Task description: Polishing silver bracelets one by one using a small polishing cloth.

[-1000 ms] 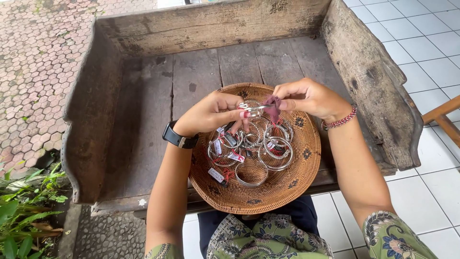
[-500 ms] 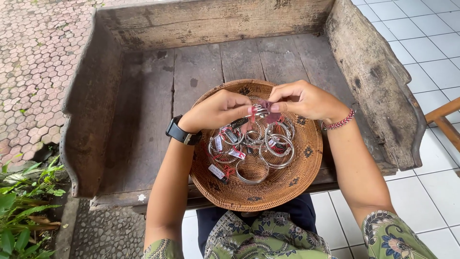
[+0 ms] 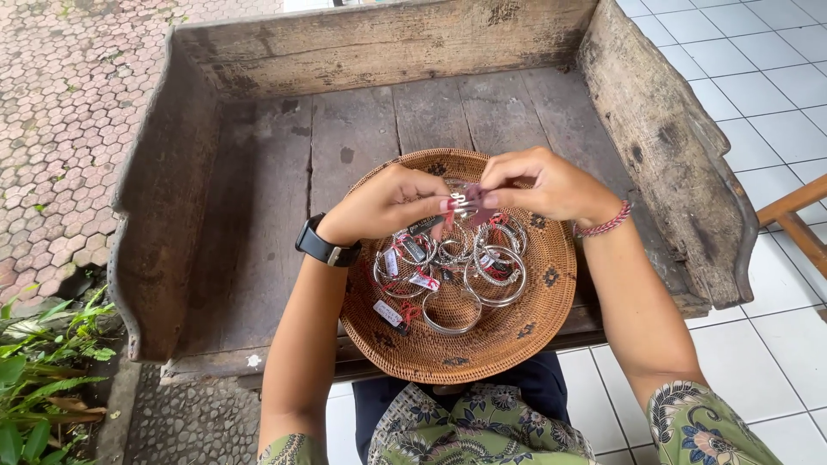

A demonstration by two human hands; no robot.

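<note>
A: Both hands are up over the basket. The left hand [image 3: 388,202], black watch [image 3: 326,248] on its wrist, has thumb and fingertips pinched together on a small silver piece [image 3: 461,203] right where the two hands meet.

B: And the right hand [image 3: 544,183] is doing the same from the other side: fingers curled, tips pressed onto that silver piece and onto a scrap of dark reddish cloth [image 3: 479,207] tucked against it. There's a red beaded bracelet [image 3: 606,224] on that wrist.

A: What the piece is exactly is hard to tell; it's small and half covered by fingertips. It sits above the far half of the basket, held clear of the pile.

B: Right beneath the hands lies a heap of silver bangles [image 3: 457,267], overlapping one another, several with little tags tied on by red thread.

A: All of it sits in a round woven basket [image 3: 517,344], shallow, with dark motifs around the rim.

B: The basket rests at the near edge of a worn wooden bench [image 3: 258,172] with raised sides. White floor tiles [image 3: 775,95] run along the right, patterned paving [image 3: 69,112] to the left, green leaves [image 3: 34,387] in the corner.
</note>
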